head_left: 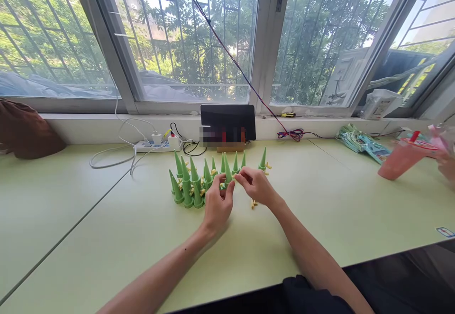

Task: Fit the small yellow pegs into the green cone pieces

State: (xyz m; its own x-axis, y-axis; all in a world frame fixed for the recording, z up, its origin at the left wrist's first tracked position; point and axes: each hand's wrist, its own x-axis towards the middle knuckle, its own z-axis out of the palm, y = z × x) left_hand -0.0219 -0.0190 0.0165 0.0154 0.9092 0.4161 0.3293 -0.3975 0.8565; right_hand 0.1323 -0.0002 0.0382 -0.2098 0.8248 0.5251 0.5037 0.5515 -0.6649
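Forearms (170,262) stretch over the pale green table (106,238) towards a group of green cones (187,190). Small yellow pieces (253,204) lie near the right wrist, and others show among the cones. The left hand (217,202) has its thumb and fingers curled round one cone (228,167), upright at the right front of the group. The right hand (258,186) meets it there, thumb and forefinger nearly together on a tiny yellow bit (234,177) at that cone's side; whether the bit touches the cone cannot be told. Another cone (263,158) stands apart, just beyond the right hand. Farther back are a pink cup (401,160) off to the right, a power strip (147,146), a dark screen (228,117) and barred windows (199,43).
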